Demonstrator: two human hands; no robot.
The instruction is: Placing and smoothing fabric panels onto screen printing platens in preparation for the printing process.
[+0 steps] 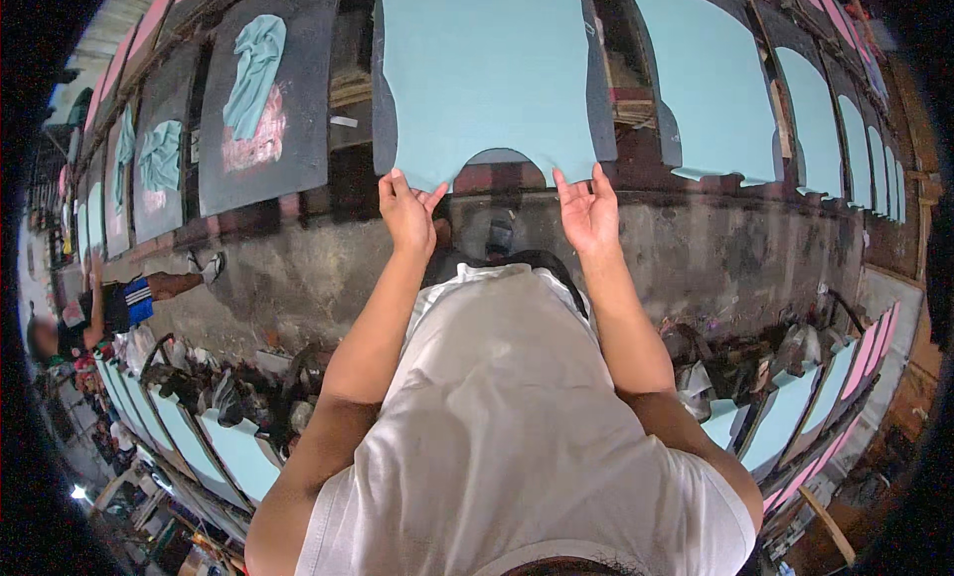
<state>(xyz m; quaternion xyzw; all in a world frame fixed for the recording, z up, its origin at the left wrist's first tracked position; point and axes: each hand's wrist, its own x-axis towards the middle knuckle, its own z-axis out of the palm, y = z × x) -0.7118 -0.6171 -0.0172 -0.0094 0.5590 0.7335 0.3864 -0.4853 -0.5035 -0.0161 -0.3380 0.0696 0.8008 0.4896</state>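
Observation:
A light-blue cut fabric panel (487, 74) lies flat over a dark board (385, 129), its curved neck cutout facing me. My left hand (407, 213) pinches the panel's near edge to the left of the cutout, thumb and fingers closed on it. To the right of the cutout, my right hand (589, 210) grips the matching corner between thumb and fingers. The cloth looks smooth between the two hands, and strips of the dark board show along both its sides.
Another blue panel (711, 89) lies on the board to the right, with several more beyond. Crumpled blue cloth (256, 74) rests on a dark board (308, 119) at left. A person (124, 303) stands in the aisle at far left. Behind me runs another row of blue panels (199, 437).

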